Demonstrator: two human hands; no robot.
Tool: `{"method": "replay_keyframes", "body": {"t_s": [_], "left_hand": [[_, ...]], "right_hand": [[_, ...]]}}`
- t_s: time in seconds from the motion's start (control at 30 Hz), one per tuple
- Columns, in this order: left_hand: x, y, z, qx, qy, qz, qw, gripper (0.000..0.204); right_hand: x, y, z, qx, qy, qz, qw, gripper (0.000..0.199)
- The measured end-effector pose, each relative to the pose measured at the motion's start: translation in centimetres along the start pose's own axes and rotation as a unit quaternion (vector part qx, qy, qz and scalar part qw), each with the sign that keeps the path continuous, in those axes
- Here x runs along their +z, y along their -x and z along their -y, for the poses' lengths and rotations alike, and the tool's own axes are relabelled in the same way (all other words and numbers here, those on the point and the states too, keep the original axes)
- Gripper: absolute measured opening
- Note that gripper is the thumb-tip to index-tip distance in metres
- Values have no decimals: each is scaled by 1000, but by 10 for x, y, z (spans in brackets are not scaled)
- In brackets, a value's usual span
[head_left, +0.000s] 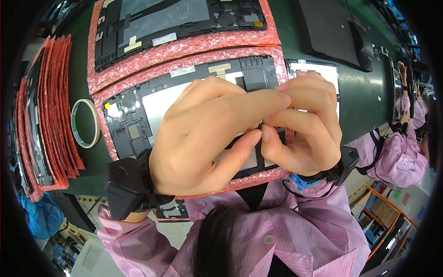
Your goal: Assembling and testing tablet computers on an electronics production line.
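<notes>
My left hand [198, 134] and my right hand [311, 122] meet over a black tablet-like housing [127, 117]. Thumb and fingertips of each are pinched together around a tiny dark piece [261, 124] between them, too small and too covered to name. Beneath my hands, the housing shows a light silver panel, a yellow patch and a pale tape strip; its middle is hidden. It rests on a red bubble-wrap sheet [108, 134]. Just beyond lies a second such housing [230, 21] on another bubble-wrap sheet [194, 46].
On the left stand a tape roll [74, 121] and a row of red bubble-wrap sleeves [60, 111]. At the far right are a black mat [323, 32] and a computer mouse [362, 44]. A white panel [323, 70] lies beyond my right hand. Another person [401, 157] sits farther right.
</notes>
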State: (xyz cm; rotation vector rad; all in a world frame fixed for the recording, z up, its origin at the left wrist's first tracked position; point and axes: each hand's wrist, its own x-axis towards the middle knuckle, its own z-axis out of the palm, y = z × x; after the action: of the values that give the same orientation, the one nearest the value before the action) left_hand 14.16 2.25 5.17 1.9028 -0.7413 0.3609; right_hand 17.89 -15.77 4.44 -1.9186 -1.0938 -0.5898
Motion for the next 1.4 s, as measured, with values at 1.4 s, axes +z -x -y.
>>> {"method": "replay_keyframes", "body": {"t_s": [1.4], "left_hand": [[-36, 73, -68, -345, 10, -135, 929, 38]], "right_hand": [[-10, -1, 8, 260, -302, 133, 907, 12]]}}
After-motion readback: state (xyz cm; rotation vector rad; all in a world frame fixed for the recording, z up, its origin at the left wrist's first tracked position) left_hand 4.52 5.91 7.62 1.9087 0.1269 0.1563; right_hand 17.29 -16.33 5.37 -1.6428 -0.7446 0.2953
